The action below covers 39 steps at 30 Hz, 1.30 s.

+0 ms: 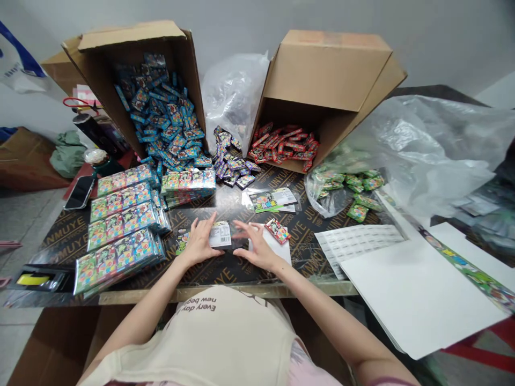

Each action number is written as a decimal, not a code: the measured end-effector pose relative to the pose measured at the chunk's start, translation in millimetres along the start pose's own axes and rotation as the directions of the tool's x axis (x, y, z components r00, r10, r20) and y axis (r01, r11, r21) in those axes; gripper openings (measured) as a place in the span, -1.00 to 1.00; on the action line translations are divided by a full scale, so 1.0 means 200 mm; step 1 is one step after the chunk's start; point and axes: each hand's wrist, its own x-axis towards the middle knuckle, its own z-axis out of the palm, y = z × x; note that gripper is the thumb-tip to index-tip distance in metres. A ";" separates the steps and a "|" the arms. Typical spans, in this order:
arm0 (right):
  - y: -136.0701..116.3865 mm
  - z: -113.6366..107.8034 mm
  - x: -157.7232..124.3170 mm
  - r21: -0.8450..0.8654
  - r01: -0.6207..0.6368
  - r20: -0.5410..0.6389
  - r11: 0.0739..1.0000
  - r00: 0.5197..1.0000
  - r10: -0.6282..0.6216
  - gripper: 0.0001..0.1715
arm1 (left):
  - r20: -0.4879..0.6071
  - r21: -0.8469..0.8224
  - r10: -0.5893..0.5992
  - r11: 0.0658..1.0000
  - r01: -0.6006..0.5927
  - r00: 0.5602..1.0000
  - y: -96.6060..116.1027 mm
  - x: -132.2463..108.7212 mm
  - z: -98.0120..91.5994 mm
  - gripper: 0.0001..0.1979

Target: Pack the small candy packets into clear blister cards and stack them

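A flat printed card (220,234) with a white barcode label lies under the left hand (199,242), fingers loosely spread, tips at its upper edge. Whether it is really pinched or just steadied can't be told. It sits on the dark printed film of the worktop (225,273), right at the front, probably the space kept free for handling. The right hand (257,247) is open, fingers spread and curved, just beside a white sheet (270,247) with a small red-and-green packet (277,230) lying across its top corner.

Further out, a second printed card (271,200) lies on the film. Shrink-wrapped green packs (122,225) are lined up along the left edge, within easy reach, with a shorter stack (188,182) behind them. Two cardboard boxes (325,69) lie tipped open toward the person, likely so contents can be grabbed easily — blue packets (161,115) and red packets (284,147) spill out. Purple packets (231,163) sit between the boxes, and green packets (356,185) lie by a clear plastic bag (418,150).
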 end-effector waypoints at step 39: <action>-0.04 -0.08 0.21 -0.056 0.152 -0.021 0.987 0.988 -0.153 -0.06 | 0.097 -0.854 -0.444 0.422 0.303 0.891 0.14 0.08 0.02 -0.66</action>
